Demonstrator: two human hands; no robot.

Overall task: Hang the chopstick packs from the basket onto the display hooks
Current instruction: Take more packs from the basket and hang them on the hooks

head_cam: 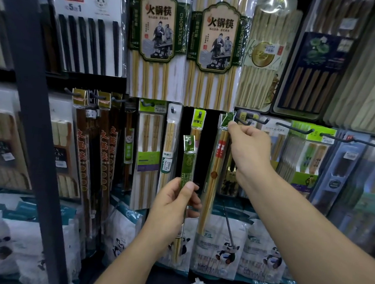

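The left hand [173,205] gripped a green pack [187,161] upright, thumb and fingers curled round its middle. Just right of it and higher, the right hand [248,146] pinched the top of a second pack [216,166], which hung below the fingertips, beside a hook [243,122].

Glossy clear plastic chopstick packs [213,172], pale smooth wooden sticks inside; dark matt metal hooks [294,128].
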